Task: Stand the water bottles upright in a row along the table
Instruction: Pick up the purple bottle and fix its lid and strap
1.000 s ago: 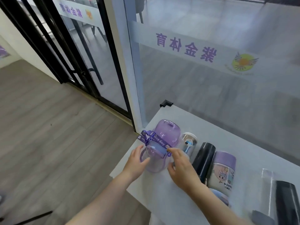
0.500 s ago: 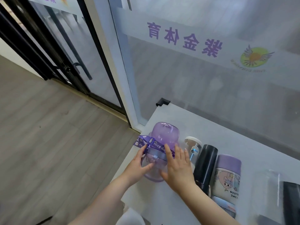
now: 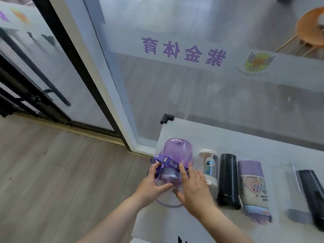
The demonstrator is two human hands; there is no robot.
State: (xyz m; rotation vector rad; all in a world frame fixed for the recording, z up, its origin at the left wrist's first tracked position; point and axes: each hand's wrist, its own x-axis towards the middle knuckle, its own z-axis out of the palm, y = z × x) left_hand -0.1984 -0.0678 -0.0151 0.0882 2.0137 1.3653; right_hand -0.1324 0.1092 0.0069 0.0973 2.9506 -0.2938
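A round purple water bottle with a purple "Nice day" strap lies on its side at the left end of the white table. My left hand grips its left side and strap. My right hand presses flat on its right side near the lid. To the right, lying side by side, are a clear bottle with white ends, a black flask, a purple cartoon-print bottle, a clear bottle and another black flask.
A glass wall with purple lettering runs along the table's far edge. A black corner guard caps the far left corner. Wooden floor lies left of the table, by black-framed glass doors.
My right hand slid from the bottle's right edge onto its lid end, fingers spread. The camera moved closer and tilted. The purple bottle stays lying down.
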